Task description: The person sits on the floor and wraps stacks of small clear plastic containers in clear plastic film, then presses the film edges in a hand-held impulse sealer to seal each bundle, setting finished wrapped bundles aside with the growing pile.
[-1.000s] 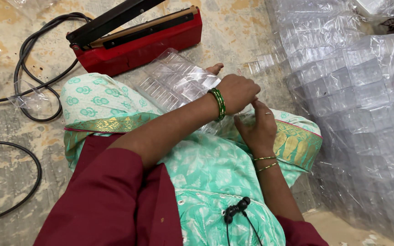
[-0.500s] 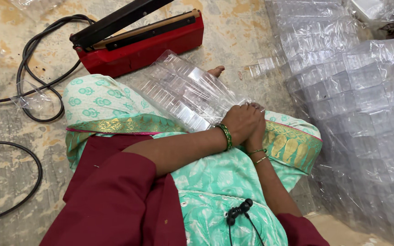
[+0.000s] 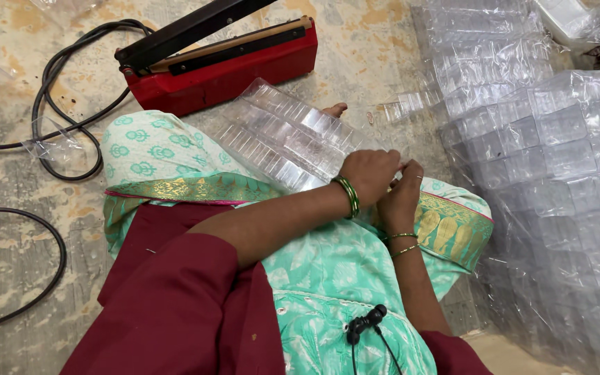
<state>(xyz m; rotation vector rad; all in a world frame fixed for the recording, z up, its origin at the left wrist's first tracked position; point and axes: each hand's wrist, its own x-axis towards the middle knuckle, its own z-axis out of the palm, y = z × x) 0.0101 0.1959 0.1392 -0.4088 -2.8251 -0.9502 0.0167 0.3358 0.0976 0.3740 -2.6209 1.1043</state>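
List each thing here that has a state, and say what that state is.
Red heat sealer: arm raised, open.
Bag of clear plastic boxes: lying across the lap, end held by both hands.
Left hand: closed on the bag's end.
Right hand: closed on the same end.
Black cable: looped loose on the floor.

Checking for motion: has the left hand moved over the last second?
Yes. The left hand came down from the clear plastic tray pack, away from the red heat sealer, meeting the right hand.

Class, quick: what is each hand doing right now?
Left hand: closed on the end of the clear plastic packet of small containers.
Right hand: closed at the same end; grip hidden.
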